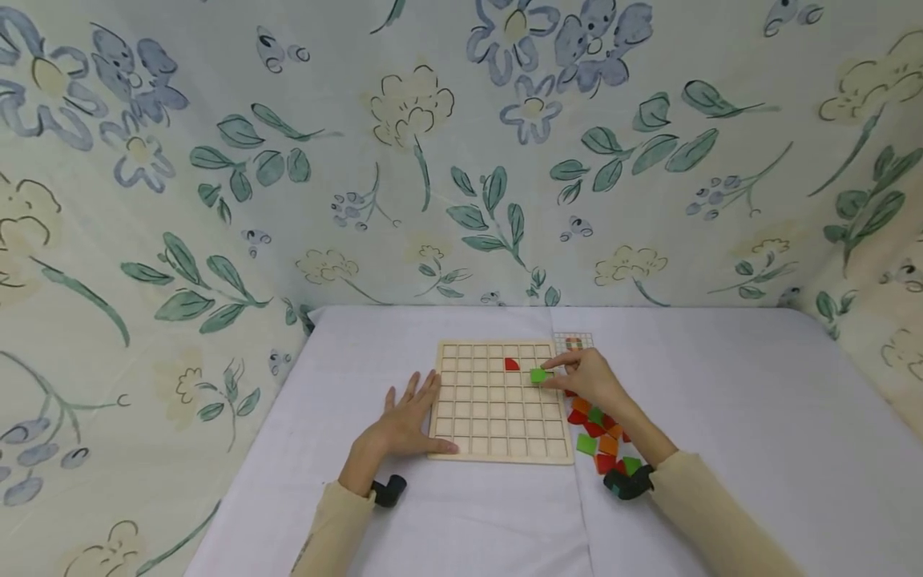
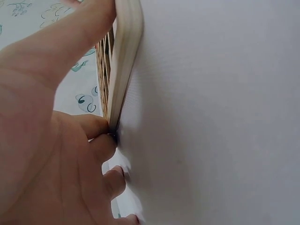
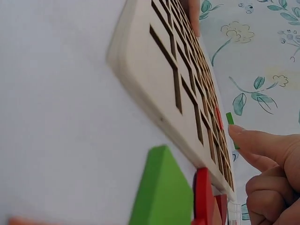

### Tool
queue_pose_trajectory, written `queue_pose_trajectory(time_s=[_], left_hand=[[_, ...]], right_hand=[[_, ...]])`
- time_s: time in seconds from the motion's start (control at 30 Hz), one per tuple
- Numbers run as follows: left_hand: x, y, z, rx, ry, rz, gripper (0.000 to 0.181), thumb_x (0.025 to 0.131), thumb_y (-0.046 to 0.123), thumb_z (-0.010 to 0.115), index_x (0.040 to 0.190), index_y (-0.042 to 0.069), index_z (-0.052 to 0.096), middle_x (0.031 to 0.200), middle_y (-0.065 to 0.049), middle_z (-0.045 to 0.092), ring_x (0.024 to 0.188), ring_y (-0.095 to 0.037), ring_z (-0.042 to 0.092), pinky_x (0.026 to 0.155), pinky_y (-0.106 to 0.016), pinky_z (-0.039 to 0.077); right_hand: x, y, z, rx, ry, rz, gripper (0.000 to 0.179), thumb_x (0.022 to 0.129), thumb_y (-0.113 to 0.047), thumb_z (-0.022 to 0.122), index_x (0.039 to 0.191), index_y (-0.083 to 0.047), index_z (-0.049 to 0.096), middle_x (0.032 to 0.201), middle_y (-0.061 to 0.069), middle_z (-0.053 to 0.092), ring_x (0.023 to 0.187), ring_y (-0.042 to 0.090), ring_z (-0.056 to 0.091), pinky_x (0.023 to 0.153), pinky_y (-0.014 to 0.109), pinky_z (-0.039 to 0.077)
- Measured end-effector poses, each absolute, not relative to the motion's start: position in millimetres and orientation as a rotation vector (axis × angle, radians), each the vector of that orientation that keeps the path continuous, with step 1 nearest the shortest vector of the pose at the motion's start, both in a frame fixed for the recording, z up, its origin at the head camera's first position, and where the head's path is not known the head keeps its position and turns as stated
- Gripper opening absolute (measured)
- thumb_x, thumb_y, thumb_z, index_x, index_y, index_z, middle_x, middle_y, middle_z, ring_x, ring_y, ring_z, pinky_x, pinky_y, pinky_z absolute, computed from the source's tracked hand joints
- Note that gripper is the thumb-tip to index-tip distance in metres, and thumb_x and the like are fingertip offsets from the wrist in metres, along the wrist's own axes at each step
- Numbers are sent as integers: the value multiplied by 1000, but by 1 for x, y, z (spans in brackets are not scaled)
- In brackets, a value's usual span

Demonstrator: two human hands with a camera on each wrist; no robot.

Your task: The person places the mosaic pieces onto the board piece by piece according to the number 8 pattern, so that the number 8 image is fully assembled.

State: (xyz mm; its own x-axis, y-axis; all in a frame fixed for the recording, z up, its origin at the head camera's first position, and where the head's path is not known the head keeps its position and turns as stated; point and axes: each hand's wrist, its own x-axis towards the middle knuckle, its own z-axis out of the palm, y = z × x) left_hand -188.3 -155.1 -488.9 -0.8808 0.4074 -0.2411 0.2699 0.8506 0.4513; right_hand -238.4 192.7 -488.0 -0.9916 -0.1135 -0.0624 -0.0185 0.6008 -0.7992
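A square wooden grid board (image 1: 501, 415) lies on the white table, with a red quarter-circle tile (image 1: 511, 365) in one of its upper cells. My right hand (image 1: 593, 380) pinches a green square tile (image 1: 538, 375) between thumb and index finger over the board's upper right part. In the right wrist view the green tile (image 3: 230, 118) is raised above the grid, its thin edge showing. Spread along the board's left side, my left hand (image 1: 407, 425) rests with its thumb (image 2: 70, 37) on the near left corner and its fingertips by the left edge.
Loose red, orange and green tiles (image 1: 608, 445) lie scattered right of the board, below my right forearm. A small card with a grid pattern (image 1: 574, 341) sits by the board's far right corner. Floral cloth (image 1: 461, 160) hangs behind the table.
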Motion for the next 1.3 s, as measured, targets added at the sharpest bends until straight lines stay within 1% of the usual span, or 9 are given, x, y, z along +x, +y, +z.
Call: queue_pose_trajectory(time_s=[0.27, 0.47, 0.57, 0.7, 0.93, 1.13, 1.3], left_hand=[[-190, -154, -490, 511, 2701, 580, 128, 78, 64, 81, 167, 9, 8, 176, -8, 3, 163, -36, -4, 127, -70, -4], [-189, -154, -491, 504, 2694, 586, 128, 78, 62, 83, 167, 8, 8, 176, -9, 3, 163, -37, -3, 126, -71, -4], [-189, -154, -492, 509, 2699, 577, 128, 78, 63, 82, 167, 8, 8, 176, -9, 3, 163, -37, -4, 126, -70, -4], [-190, -155, -491, 502, 2700, 574, 128, 79, 64, 81, 167, 10, 7, 176, -7, 2, 163, -35, -5, 127, -69, -5], [-191, -155, -490, 506, 2693, 568, 127, 80, 64, 80, 167, 9, 6, 176, -8, 1, 163, -36, -6, 127, -69, -5], [-191, -154, -489, 503, 2694, 571, 127, 80, 63, 81, 167, 9, 6, 176, -8, 1, 163, -36, -5, 127, -69, -5], [-190, -155, -489, 504, 2695, 576, 127, 79, 63, 82, 167, 8, 8, 176, -9, 2, 163, -36, -4, 127, -70, -4]], right_hand=[[-244, 169, -496, -75, 2613, -1459, 30, 77, -13, 92, 104, -4, 81, 54, -4, 34, 50, 11, 28, 45, 20, 22], [-243, 164, -498, -71, 2604, -1495, 29, 76, -11, 91, 103, -3, 81, 51, -5, 38, 47, 10, 29, 43, 20, 24], [-243, 165, -500, -80, 2599, -1520, 31, 77, -10, 90, 104, -1, 80, 50, -5, 37, 46, 9, 27, 43, 19, 24], [-245, 166, -501, -113, 2596, -1537, 32, 79, -10, 89, 107, 1, 79, 51, -6, 35, 46, 9, 27, 42, 19, 24], [-247, 163, -501, -127, 2635, -1486, 30, 79, -15, 90, 106, -5, 81, 50, -5, 36, 46, 10, 26, 44, 20, 22], [-247, 161, -500, -118, 2647, -1475, 30, 79, -18, 91, 105, -5, 81, 52, -5, 38, 48, 9, 28, 44, 21, 23], [-247, 162, -503, -108, 2643, -1482, 27, 79, -20, 91, 102, -8, 82, 51, -5, 38, 48, 10, 28, 46, 21, 22]])
